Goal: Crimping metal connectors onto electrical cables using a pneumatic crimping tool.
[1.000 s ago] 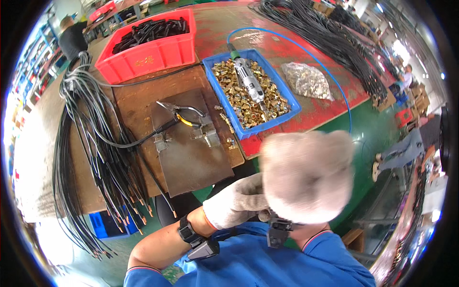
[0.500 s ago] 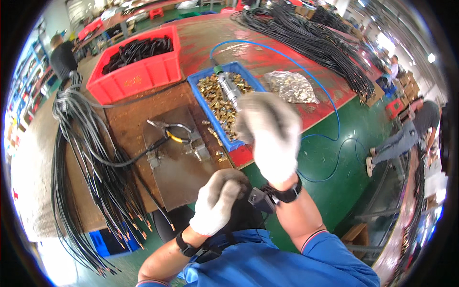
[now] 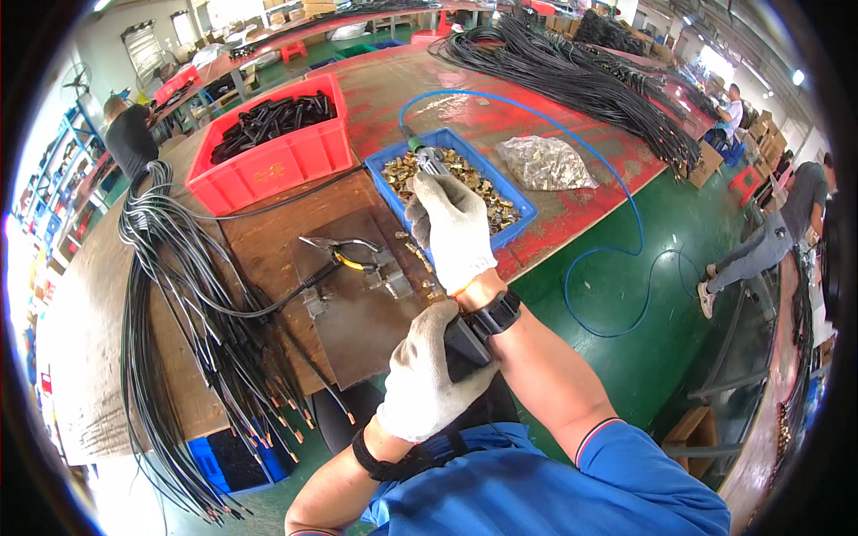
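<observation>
Red plastic bin [image 3: 277, 174], ten o'clock, holding black pieces [image 3: 273, 125]. Blue bin [image 3: 514, 230], twelve o'clock, holding brassy fittings [image 3: 502, 211]. Right hand [image 3: 454, 219] partly hiding grey tool [image 3: 432, 161] over fittings; cannot tell if fingers are gripping. Left hand [image 3: 422, 371], six o'clock, gripping black wrist device [image 3: 465, 343].

A short row of yellow characters [image 3: 268, 173] stands on the near outer wall of the red rectangular plastic bin [image 3: 308, 161], on the far left part of the brown and red worktop [image 3: 259, 239]. It sits about midway along that wall, below the rim, and is too small and blurred to read. On the silver cylindrical metal tool [image 3: 433, 162], partly covered by the right hand [image 3: 454, 223], no lettering can be read, nor on the black box-shaped device [image 3: 465, 347] at the right wrist, clasped by the left hand [image 3: 422, 371].
</observation>
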### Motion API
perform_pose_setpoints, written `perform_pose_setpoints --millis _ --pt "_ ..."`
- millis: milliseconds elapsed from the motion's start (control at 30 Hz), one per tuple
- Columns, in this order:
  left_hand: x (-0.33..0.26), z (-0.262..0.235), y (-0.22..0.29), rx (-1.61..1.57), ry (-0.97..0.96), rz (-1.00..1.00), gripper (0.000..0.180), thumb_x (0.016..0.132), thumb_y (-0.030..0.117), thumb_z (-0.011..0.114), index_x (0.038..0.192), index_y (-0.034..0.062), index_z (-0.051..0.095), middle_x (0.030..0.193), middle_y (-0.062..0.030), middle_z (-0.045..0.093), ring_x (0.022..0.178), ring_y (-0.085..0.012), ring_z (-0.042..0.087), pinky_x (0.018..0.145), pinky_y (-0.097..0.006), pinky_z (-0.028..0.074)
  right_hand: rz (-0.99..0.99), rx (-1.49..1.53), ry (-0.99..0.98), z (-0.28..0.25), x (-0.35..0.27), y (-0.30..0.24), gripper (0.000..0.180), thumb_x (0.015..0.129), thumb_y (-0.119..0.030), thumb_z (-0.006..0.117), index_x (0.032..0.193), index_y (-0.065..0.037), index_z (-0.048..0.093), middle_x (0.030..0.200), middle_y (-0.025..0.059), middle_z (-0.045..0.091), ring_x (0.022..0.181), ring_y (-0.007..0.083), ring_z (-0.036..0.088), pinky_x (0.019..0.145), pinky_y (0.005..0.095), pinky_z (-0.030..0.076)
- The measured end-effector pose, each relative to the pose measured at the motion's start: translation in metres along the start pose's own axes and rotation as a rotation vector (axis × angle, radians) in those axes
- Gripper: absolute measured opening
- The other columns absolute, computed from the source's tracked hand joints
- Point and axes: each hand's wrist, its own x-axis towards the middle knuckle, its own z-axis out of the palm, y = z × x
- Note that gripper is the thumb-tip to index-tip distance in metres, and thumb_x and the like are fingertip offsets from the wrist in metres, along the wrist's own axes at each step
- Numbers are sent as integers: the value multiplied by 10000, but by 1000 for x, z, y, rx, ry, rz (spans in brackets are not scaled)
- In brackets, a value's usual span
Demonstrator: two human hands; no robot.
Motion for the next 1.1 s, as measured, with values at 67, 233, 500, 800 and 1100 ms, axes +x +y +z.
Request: perform_pose_setpoints --millis 67,233,500,800,1100 --pt "-4 -8 10 -153 -75 -249 870 703 264 1023 1404 25 565 1248 -225 708 1130 -331 738 970 -466 606 15 -36 -3 4 -6 2 265 1091 -280 706 1111 -22 764 798 26 712 662 75 619 594 251 480" --pt "-22 -31 12 -256 -171 -327 963 737 334 1028 1499 21 529 1293 -207 716 1161 -302 738 1022 -428 593 -280 -343 -174 10 -27 -2 235 1091 -233 691 1086 -11 769 801 37 713 677 94 630 619 271 491" --pt "-44 -103 -27 -590 331 -485 423 1125 260 641 1455 -3 613 1265 -74 728 1066 -161 710 936 -313 583 357 699 -371 15 -41 -11 185 1095 -276 696 1111 -93 719 780 -9 670 613 120 590 554 282 458" --pt "-47 -196 -93 -1382 833 -392 336 1139 420 611 1080 93 655 917 -44 641 787 -195 591 705 -337 481 -48 -441 -781 75 -180 4 424 1001 -178 796 1361 3 665 1052 45 734 910 146 703 824 318 591" --pt "-43 -243 -88 -668 1284 -252 377 1151 413 588 1127 47 673 898 -59 696 725 -165 636 640 -312 525 106 -400 -967 135 -250 48 678 943 -375 895 1437 4 625 1167 113 782 994 164 730 924 334 597"
